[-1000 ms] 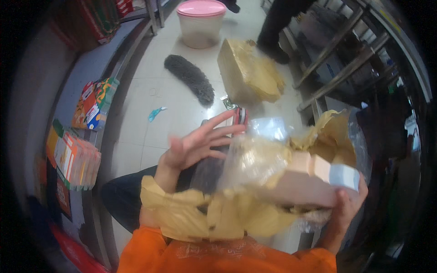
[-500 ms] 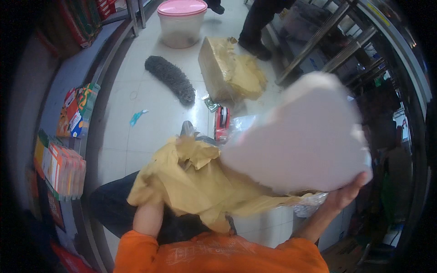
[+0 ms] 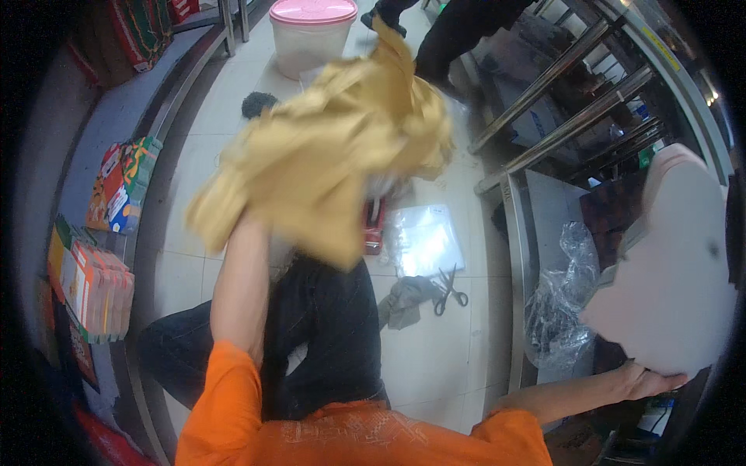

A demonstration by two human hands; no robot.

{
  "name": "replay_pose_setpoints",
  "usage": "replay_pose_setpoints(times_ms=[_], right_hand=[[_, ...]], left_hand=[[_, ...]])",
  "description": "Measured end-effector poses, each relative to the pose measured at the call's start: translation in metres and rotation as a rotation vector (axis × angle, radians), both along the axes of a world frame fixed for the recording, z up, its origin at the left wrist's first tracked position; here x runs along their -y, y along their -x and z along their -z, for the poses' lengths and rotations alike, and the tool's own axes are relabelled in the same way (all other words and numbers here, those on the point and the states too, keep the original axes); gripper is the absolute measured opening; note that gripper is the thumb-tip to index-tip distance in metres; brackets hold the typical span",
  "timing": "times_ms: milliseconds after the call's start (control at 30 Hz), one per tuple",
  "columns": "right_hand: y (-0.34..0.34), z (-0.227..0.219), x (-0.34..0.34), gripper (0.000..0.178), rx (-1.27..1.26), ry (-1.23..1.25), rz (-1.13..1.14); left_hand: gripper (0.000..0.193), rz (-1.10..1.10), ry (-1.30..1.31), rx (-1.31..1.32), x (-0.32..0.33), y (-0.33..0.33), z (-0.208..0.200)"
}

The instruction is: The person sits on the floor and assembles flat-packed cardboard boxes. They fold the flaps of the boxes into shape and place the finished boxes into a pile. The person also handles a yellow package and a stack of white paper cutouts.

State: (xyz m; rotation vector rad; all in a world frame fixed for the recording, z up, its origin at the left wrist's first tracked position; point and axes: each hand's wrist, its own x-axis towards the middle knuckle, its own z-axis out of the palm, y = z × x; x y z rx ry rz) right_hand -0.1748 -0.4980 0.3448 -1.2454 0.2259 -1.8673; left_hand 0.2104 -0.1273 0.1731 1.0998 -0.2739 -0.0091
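My left hand (image 3: 250, 224) is thrust forward over the floor, its fingers covered by a large crumpled sheet of yellow-brown wrapping paper (image 3: 318, 163). The paper hangs in the air, blurred by motion, so the hand grips it. Far out to the right, my right hand (image 3: 651, 382) pinches the lower edge of a pale pinkish-white stack of sheets (image 3: 676, 272) with a ragged outline. That stack is raised beside the metal shelf. On the floor between the two hands lie black scissors (image 3: 449, 293), a grey cloth (image 3: 406, 301) and a clear plastic sheet (image 3: 427, 237).
A red object (image 3: 374, 227) lies partly under the paper. Behind stands a tub with a pink lid (image 3: 312, 11); a fluffy grey duster (image 3: 258, 104) shows its end. Another person's dark-trousered leg (image 3: 458, 39) is nearby. Crumpled clear plastic (image 3: 561, 303) lies on the right shelf; boxes (image 3: 102, 291) line the left.
The wrapping paper has swung from my lap up and forward with my left hand, covering the brown-wrapped package. My right hand has carried the pale stack outward to the right, uncovering the scissors and cloth.
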Motion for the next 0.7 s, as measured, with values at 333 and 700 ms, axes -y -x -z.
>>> replay_pose_setpoints(times_ms=[333,700], right_hand=[[-0.080,0.152,-0.095,0.044,-0.198,-0.333,-1.073],[-0.326,0.208,-0.324,0.047,-0.707,0.109,-1.456]], left_hand=[[0.107,0.762,0.039,0.038,-0.005,0.033,0.014],[0.044,-0.298,-0.615,0.077,-0.251,0.096,0.042]])
